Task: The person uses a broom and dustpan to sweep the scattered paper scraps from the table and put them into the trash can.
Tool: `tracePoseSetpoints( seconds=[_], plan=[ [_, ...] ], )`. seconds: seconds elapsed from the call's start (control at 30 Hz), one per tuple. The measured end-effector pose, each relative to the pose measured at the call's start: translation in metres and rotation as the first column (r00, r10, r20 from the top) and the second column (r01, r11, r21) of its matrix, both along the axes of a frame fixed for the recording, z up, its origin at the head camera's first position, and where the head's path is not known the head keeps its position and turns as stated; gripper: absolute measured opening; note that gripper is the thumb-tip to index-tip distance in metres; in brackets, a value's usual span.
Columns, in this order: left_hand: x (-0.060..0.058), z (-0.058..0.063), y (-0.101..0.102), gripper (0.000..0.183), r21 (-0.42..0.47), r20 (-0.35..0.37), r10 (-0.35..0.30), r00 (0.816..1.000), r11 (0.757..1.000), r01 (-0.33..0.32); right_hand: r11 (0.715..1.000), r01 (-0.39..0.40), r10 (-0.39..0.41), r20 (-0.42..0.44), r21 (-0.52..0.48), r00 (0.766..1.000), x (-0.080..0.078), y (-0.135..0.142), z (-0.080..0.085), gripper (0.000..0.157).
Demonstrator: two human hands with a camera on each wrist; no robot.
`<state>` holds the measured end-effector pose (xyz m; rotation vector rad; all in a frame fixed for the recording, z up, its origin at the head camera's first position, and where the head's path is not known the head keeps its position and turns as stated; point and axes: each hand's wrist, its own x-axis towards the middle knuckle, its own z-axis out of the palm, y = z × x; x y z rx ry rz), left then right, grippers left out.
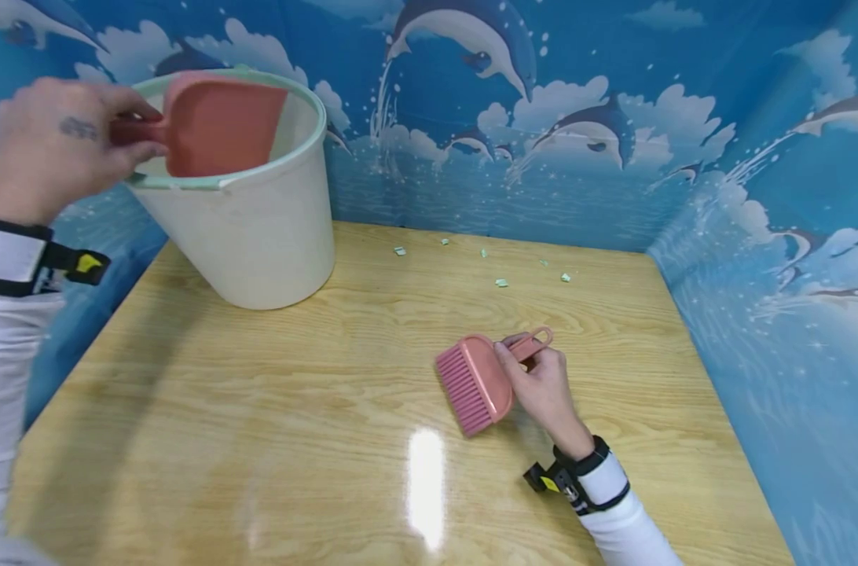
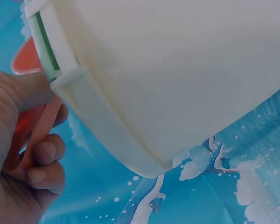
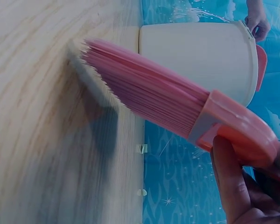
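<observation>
Clamped round the handle of the coral-red dustpan [image 1: 227, 130] with the curled fingers [image 2: 49, 151] of the left hand [image 1: 64, 141], at the mouth of the white bucket [image 1: 259, 228]; hard to tell from these angles whether above the rim or partly inside. Gripping the pink brush [image 1: 482, 377] near the join of block and handle, between thumb and fingers of the right hand [image 1: 542, 385], low over the counter [image 1: 259, 440]; contact of bristle tips with counter impossible to tell. Visible from the head only: the broad face of the pan, the loop ending the brush handle, the full scatter of small pale-green scraps [image 1: 501, 283] near the back of the counter. Visible from the left wrist: fingertips wrapped round the handle, just beside the bucket's squared outer lip. Visible from the right wrist: bristles side-on, long, with ragged tips. Smooth and glossy on the brush block, tapered on the bucket, wood-grained with a bright glare streak on the counter, printed with dolphins and clouds on the blue backdrop [image 1: 429, 189].
</observation>
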<state>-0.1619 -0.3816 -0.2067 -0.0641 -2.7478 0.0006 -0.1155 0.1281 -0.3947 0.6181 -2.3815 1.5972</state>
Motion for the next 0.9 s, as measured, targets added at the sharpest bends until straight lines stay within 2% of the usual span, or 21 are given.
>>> tracePoseSetpoints(
  seconds=[0.03,0.17,0.37,0.7,0.8,0.9],
  plan=[
    [0.005,0.004,0.009,0.034,0.015,0.010,0.001,1.000,1.000,-0.001,1.000,0.003,-0.003,-0.002,0.000,1.000,0.002,-0.002,0.004,0.006],
    [0.012,0.010,0.023,0.030,-0.010,-0.040,-0.001,0.999,1.000,0.000,1.000,0.012,-0.012,0.008,0.004,1.000,0.005,-0.004,0.010,0.006],
    [0.011,0.009,0.024,0.032,-0.031,-0.072,0.015,0.997,0.999,-0.018,1.000,-0.004,0.004,0.016,-0.004,1.000,0.004,-0.003,0.008,0.006],
    [0.012,0.010,0.031,0.031,-0.077,-0.196,-0.022,0.980,0.997,0.007,1.000,0.005,-0.005,0.034,0.008,0.999,0.004,-0.002,0.008,0.007],
    [0.012,0.011,0.034,0.031,-0.046,-0.219,-0.020,0.976,0.999,0.010,1.000,0.002,-0.002,0.039,0.006,0.999,0.004,-0.002,0.008,0.007],
    [0.014,0.013,0.039,0.032,0.034,-0.244,-0.019,0.970,0.999,0.029,1.000,-0.003,0.003,0.038,0.000,0.999,0.004,-0.002,0.007,0.007]
  ],
)
